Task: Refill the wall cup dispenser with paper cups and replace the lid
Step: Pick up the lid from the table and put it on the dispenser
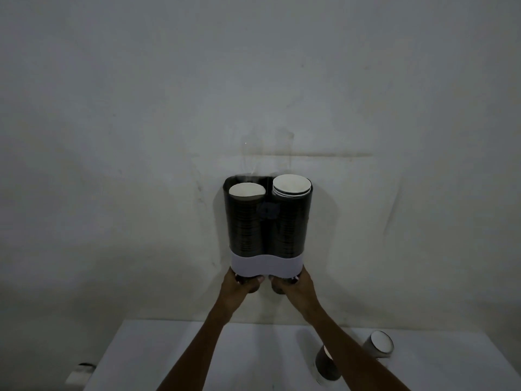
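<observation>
A twin-tube cup dispenser [267, 221] hangs on the wall, dark tubes above a pale base band [266, 265]. Both tubes are open at the top, with no lid on them. The left tube shows a white cup bottom [246, 190] a little below the rim. The right stack [291, 186] reaches the rim. My left hand [242, 285] is closed around the dark cup poking out under the left tube. My right hand [293, 283] grips the cup under the right tube.
A white table [174, 356] stands below the dispenser against the grey wall. A short stack of dark cups [327, 368] lies on it at the right, and a single cup [380, 344] lies tipped further right. A small pale object [80, 373] sits off the table's left edge.
</observation>
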